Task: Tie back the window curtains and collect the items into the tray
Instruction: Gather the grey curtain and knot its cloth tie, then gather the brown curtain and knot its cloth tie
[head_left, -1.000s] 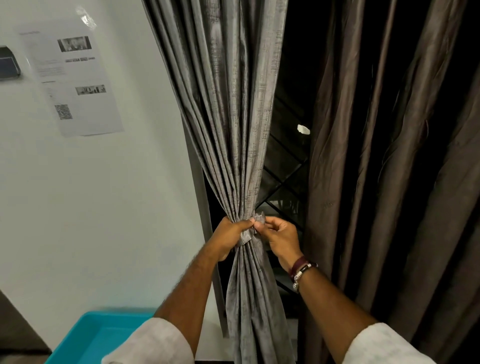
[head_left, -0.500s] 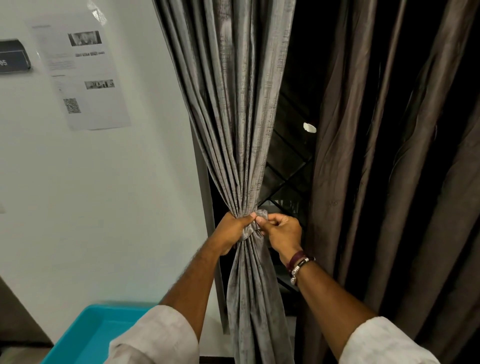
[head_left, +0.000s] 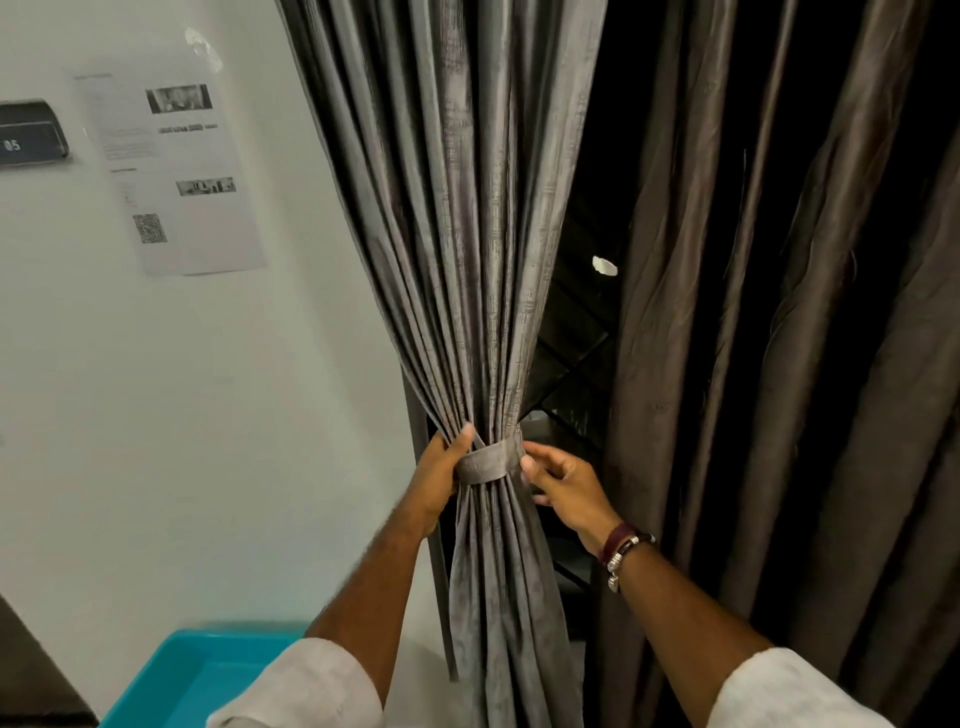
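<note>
Nearest, low at the left, a turquoise tray (head_left: 171, 680) sits against the wall, partly hidden by a white sleeve (head_left: 306, 686). Two bare forearms reach up from there to the grey curtain (head_left: 467, 260), which is gathered into a narrow waist with a fabric tie (head_left: 488, 464) wrapped round it. The left hand (head_left: 439, 478) grips the bunched folds at the tie's left end, thumb over the front. The right hand (head_left: 563, 486), with bracelets at the wrist, has loosely curled fingers touching the tie's right end; whether it pinches it, I cannot tell. Just right hangs a brown curtain (head_left: 779, 364), with dark window (head_left: 576, 364) between them. On the wall at the left hangs a printed sheet (head_left: 171, 176).
</note>
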